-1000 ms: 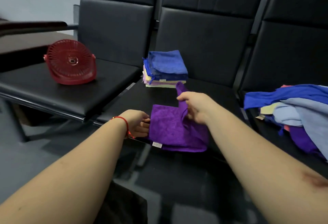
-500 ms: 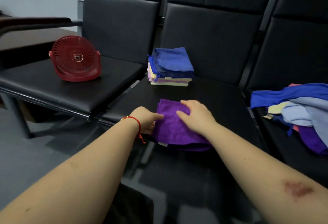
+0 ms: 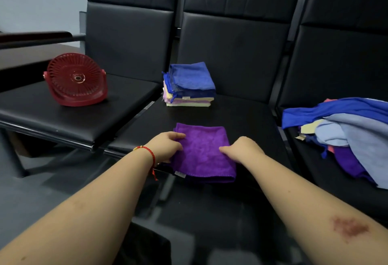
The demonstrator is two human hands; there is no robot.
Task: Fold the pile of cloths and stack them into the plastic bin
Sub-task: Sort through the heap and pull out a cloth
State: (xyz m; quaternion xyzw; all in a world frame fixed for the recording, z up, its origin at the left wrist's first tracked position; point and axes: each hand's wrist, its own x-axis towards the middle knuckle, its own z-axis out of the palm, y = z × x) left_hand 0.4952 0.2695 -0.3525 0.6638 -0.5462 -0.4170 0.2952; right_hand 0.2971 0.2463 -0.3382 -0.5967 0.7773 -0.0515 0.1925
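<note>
A folded purple cloth lies flat near the front edge of the middle black seat. My left hand grips its left edge, thumb on top. My right hand holds its right side, with the thumb lying on the cloth and the fingers curled at the edge. Behind it on the same seat stands a stack of folded cloths, blue on top, yellow and pink below. A loose pile of unfolded cloths, blue, grey, purple and yellow, lies on the right seat. No plastic bin is in view.
A red desk fan stands on the left seat. Black seat backs rise behind all three seats. A dark armrest runs at the far left. Grey floor shows below the seat fronts.
The raised flap of the purple cloth has been laid down, so it is now a flat square. My right hand slid from the cloth's top to its right side.
</note>
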